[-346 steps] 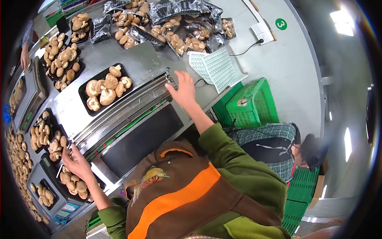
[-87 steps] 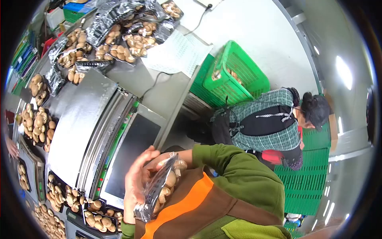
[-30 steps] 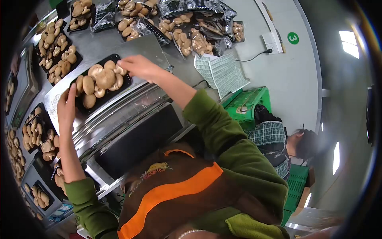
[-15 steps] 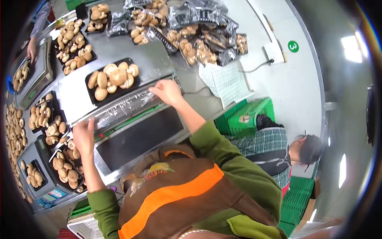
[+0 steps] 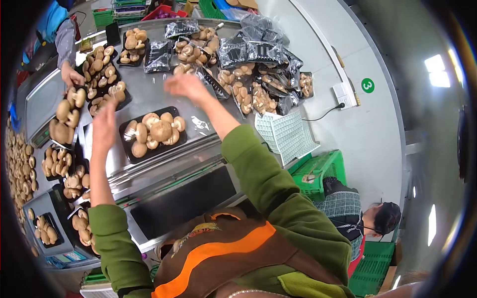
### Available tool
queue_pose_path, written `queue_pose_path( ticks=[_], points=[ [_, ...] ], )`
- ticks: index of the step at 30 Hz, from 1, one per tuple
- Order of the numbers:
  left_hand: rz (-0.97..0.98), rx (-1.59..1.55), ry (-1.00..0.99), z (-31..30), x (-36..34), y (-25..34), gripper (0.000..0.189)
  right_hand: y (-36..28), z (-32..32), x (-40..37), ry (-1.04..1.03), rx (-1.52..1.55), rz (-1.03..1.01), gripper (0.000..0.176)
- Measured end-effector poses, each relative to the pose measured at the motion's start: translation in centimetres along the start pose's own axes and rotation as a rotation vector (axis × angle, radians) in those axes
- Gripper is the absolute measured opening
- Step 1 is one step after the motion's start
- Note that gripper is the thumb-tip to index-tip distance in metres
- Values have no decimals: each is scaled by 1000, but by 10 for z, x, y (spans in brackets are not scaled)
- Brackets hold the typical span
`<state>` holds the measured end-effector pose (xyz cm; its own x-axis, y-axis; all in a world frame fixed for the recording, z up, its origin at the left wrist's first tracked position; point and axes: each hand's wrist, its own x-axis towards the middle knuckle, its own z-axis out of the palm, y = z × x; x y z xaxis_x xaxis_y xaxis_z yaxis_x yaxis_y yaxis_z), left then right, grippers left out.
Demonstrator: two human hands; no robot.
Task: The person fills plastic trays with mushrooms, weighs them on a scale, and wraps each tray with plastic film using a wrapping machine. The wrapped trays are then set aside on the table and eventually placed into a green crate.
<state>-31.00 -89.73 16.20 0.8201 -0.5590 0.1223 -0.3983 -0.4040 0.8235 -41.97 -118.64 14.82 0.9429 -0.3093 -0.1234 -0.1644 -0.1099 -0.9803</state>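
Observation:
A black tray of shiitake mushrooms (image 5: pixel 158 131) sits on the metal worktop in front of me, just beyond the wrapping machine (image 5: pixel 169 174). My left hand (image 5: pixel 103 130) is raised along the tray's left side, fingers closed and slightly blurred. Farther out, past the tray's upper right corner, my right hand (image 5: pixel 186 87) is closed too and blurred by motion. Clear plastic film (image 5: pixel 200 124) stretches over the tray between my hands, showing mainly as bright wrinkled glints; its gripped edge is hard to see.
Packed mushroom trays (image 5: pixel 258 74) are heaped at the back right. Several unwrapped trays stand at the left beside a scale (image 5: pixel 42 213). A co-worker's hand (image 5: pixel 72 77) holds a mushroom tray (image 5: pixel 67 116) at the far left. Another person (image 5: pixel 348 218) is at the right, beside a green crate (image 5: pixel 320 174).
Both my hands have moved from the machine's film roll out past the tray, drawing film with them. The co-worker's hand has lifted a mushroom tray off the far scale.

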Motion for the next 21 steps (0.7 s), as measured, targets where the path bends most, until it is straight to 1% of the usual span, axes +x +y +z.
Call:
queue_pose_path(
  ticks=[1,2,3,4,5,6,7,8,9,10,11,12,14,15,16,17,18,20,21],
  points=[
    [-227,121,-206,4,-2,3,40,23,0,2,-235,-216,-28,44],
    [0,160,-97,19,-14,-10,37,19,16,-9,-32,134,195,40],
    [44,211,-103,21,-22,-5,36,23,17,-13,-28,67,220,43],
    [65,211,-63,23,-29,0,34,25,14,-16,-26,-3,245,46],
    [-11,148,-58,22,-35,6,34,26,13,-19,-27,-5,252,46],
    [-86,86,-58,19,-41,14,34,24,14,-25,-40,-125,189,49],
    [-83,84,-57,18,-43,16,34,18,13,-28,-52,-249,116,52],
    [-121,27,-29,17,-43,18,34,11,10,-31,-48,-252,110,52],
    [-159,-28,-3,14,-45,20,35,0,9,-37,-89,-289,257,53],
    [-195,-94,-13,10,-47,15,41,-5,7,-44,-129,-327,404,54],
    [-187,-113,45,8,-54,9,43,-7,3,-56,-125,-163,467,54],
    [-178,-134,103,9,-63,0,45,-4,3,-70,-120,-166,457,54],
    [-147,-145,98,7,-80,-16,43,7,3,-92,-118,95,386,50],
    [-288,-210,27,6,-89,-17,40,15,5,-94,-116,94,383,50],
    [-432,-273,-48,6,-96,-17,38,23,10,-96,-49,131,364,46],
    [-375,-281,36,14,-97,-24,35,32,15,-101,20,172,348,41],
    [-377,-229,96,15,-97,-10,35,28,19,-107,25,177,347,41],
    [-342,-196,188,14,-100,3,33,19,28,-117,225,-30,241,37],
    [-337,-192,175,14,-106,7,33,5,33,-132,280,-21,195,36]
  ],
)
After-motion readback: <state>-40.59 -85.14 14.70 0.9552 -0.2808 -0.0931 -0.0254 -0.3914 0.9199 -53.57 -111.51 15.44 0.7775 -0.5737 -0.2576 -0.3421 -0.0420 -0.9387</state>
